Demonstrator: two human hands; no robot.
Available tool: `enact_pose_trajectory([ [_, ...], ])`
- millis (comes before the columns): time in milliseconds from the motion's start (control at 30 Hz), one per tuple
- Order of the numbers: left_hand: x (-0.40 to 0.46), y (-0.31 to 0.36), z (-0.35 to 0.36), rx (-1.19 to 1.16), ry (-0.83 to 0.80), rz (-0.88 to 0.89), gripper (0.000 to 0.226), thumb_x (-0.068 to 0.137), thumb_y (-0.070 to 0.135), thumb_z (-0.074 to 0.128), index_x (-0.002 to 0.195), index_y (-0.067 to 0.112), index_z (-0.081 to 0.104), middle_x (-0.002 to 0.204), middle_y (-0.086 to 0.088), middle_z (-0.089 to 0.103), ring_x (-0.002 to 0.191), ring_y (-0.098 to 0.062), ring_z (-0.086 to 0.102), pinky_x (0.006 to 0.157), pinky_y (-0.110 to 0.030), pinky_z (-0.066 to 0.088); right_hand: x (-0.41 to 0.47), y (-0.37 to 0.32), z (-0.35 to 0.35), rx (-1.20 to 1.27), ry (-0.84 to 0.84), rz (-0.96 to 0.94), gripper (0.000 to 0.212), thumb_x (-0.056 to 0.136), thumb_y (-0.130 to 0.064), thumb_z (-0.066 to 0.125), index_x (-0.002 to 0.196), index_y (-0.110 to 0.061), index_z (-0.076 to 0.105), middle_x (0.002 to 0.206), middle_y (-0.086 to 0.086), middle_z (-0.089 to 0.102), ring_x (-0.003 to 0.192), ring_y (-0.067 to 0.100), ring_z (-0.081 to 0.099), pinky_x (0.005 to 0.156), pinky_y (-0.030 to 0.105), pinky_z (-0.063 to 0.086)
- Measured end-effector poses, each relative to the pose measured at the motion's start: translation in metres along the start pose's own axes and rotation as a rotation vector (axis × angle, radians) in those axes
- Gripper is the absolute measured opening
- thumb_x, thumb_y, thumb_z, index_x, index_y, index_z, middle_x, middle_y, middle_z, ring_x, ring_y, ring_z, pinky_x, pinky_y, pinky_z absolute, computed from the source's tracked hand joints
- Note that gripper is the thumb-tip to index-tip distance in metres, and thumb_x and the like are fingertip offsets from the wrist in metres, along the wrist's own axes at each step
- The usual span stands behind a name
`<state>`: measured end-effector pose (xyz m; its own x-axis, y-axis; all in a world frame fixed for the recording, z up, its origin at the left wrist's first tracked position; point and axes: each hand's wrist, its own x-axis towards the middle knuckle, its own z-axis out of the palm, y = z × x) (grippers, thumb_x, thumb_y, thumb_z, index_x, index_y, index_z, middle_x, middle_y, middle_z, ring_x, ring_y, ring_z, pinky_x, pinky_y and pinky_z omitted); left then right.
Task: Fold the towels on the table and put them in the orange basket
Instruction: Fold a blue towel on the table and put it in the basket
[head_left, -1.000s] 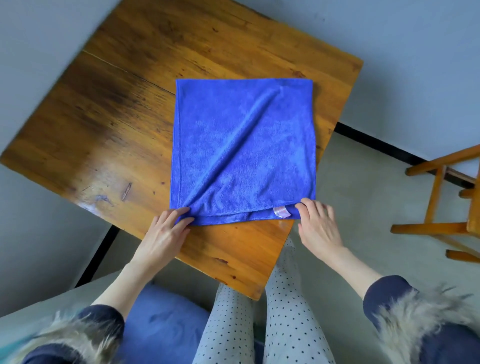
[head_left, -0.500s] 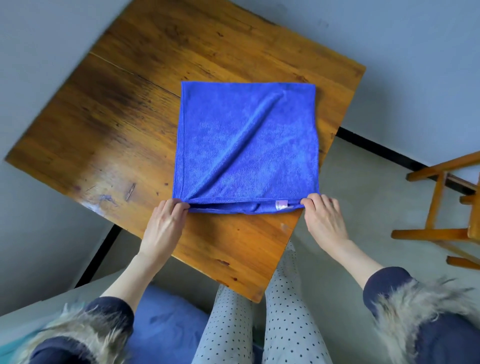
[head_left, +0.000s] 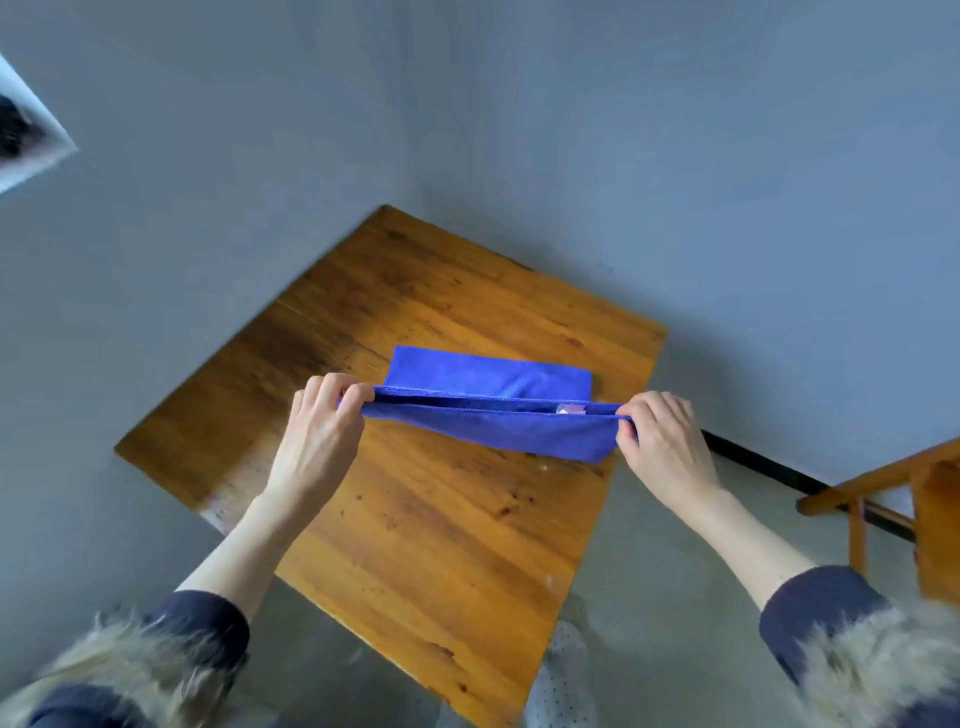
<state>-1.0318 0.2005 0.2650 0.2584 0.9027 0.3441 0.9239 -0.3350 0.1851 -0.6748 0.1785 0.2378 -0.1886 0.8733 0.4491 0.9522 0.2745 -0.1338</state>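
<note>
While its far part lay on the wooden table (head_left: 415, 545), the blue towel's (head_left: 488, 382) near corners were pinched by the left hand (head_left: 319, 431) and right hand (head_left: 662, 447).

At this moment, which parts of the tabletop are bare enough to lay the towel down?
The wooden table is bare nearest the person, below the lifted blue towel, and along its left side beyond the left hand. The far corner is bare too. Only the strip under the towel, between that hand and the right hand, is taken.
</note>
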Motion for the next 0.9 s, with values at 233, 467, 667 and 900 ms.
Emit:
enact_pose_trajectory([
  [233,0.061,-0.001,-0.085,-0.086,0.171,0.043,0.04,0.077,-0.011,0.056,0.115,0.001,0.057,0.107,-0.016,0.054,0.101,-0.028,0.044,0.09,-0.035,0.042,0.095,0.003,-0.088,0.306,0.185,0.194,0.014,0.071,0.016,0.061,0.077,0.003,0.064,0.08,0.017,0.064,0.076,0.031,0.061,0.073,0.023,0.041],
  [467,0.1,-0.007,-0.151,-0.055,0.303,0.055,0.024,0.088,0.006,0.041,0.097,0.003,0.063,0.089,-0.014,0.06,0.085,-0.036,0.053,0.078,-0.036,0.034,0.147,-0.011,-0.158,0.868,0.209,0.48,0.016,0.082,0.0,0.057,0.078,-0.013,0.065,0.074,-0.007,0.063,0.068,0.003,0.055,0.058,0.003,0.039],
  [667,0.086,-0.011,-0.183,-0.064,0.099,0.223,0.046,0.073,0.007,0.031,0.106,0.026,0.057,0.086,-0.001,0.049,0.077,-0.023,0.051,0.069,-0.029,0.042,0.156,-0.006,-0.179,0.77,0.016,0.402,0.014,0.085,0.004,0.057,0.087,-0.006,0.067,0.087,0.005,0.064,0.08,0.017,0.055,0.062,0.004,0.039],
  [900,0.066,-0.008,-0.181,-0.026,0.057,0.236,0.051,0.073,-0.007,0.043,0.112,0.02,0.062,0.088,-0.002,0.053,0.079,-0.021,0.053,0.071,-0.029,0.048,0.163,-0.008,-0.184,0.86,0.073,0.462,0.016,0.085,0.005,0.056,0.092,-0.003,0.069,0.093,0.008,0.065,0.087,0.017,0.055,0.061,0.001,0.04],
])
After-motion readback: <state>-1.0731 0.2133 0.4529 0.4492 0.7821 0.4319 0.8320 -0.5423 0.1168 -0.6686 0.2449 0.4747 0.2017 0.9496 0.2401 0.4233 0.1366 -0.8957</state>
